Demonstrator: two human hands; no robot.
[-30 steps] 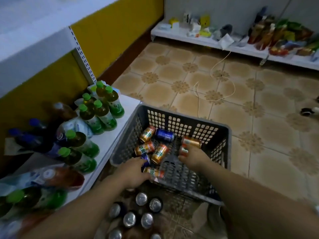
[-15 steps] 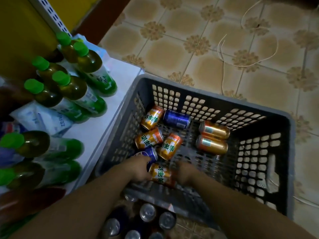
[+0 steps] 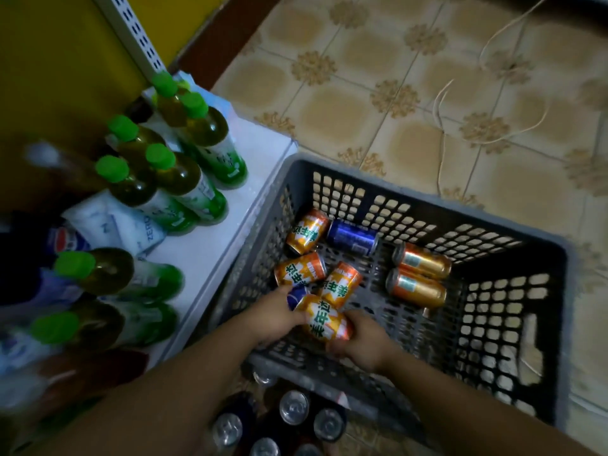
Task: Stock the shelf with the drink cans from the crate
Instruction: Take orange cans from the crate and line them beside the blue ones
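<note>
A grey plastic crate [image 3: 513, 324] stands on the floor with several drink cans lying inside: orange cans [image 3: 307, 235], a blue can [image 3: 353, 238] and two amber cans [image 3: 418, 287]. My right hand [image 3: 365, 343] grips an orange can [image 3: 324, 320] at the crate's near wall. My left hand [image 3: 274, 319] reaches in beside it and holds a blue can [image 3: 295, 296], mostly hidden by the fingers. The white shelf [image 3: 210, 248] runs along the crate's left side.
Green-capped tea bottles [image 3: 184, 179] and other bottles crowd the shelf. Several upright cans [image 3: 294, 408] stand on the floor below my arms. A thin white cord [image 3: 441, 133] lies on the tiled floor beyond the crate.
My view has dropped closer over the crate. My right hand left the amber cans at the right and came to the orange can near the front wall, gripping it.
</note>
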